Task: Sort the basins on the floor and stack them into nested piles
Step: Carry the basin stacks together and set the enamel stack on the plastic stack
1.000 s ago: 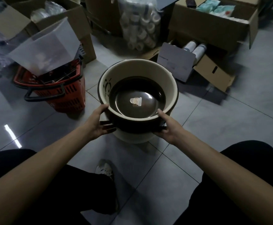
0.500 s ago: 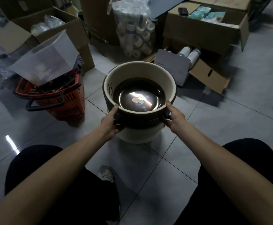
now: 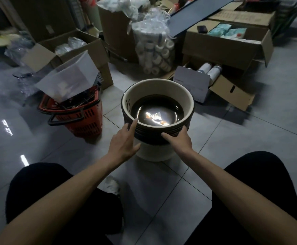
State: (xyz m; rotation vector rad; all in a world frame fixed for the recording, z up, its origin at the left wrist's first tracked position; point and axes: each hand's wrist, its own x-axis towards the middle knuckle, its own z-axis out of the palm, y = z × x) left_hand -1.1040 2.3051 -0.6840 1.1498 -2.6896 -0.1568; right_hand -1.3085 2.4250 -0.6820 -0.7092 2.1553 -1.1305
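Basins [image 3: 157, 119] are stacked in one nested pile on the tiled floor [image 3: 232, 142], right in front of the person's knees. Cream inside walls and a dark shiny bottom can be seen on the top one, with several dark rims bunched up under its lip and a pale base showing at the bottom of the pile.

The left hand [image 3: 124, 144] is laid against the near-left side of the stack, fingers [image 3: 132, 125] spread apart and stretched up toward the rim, not really wrapped around anything. The right hand [image 3: 180, 139] is pressed on the near-right side, fingers loosely apart too, the index tip set flat on the dark rim band. So the pile is touched by both hands, not gripped.

A red shopping basket [image 3: 77, 114] is parked just left of the pile, with a clear plastic box [image 3: 70, 76] tilted on top of it. Open cardboard boxes [image 3: 229, 43] and a bag of white rolls [image 3: 155, 50] are crowded behind. A white shoe [image 3: 111, 185] is seen between the legs.
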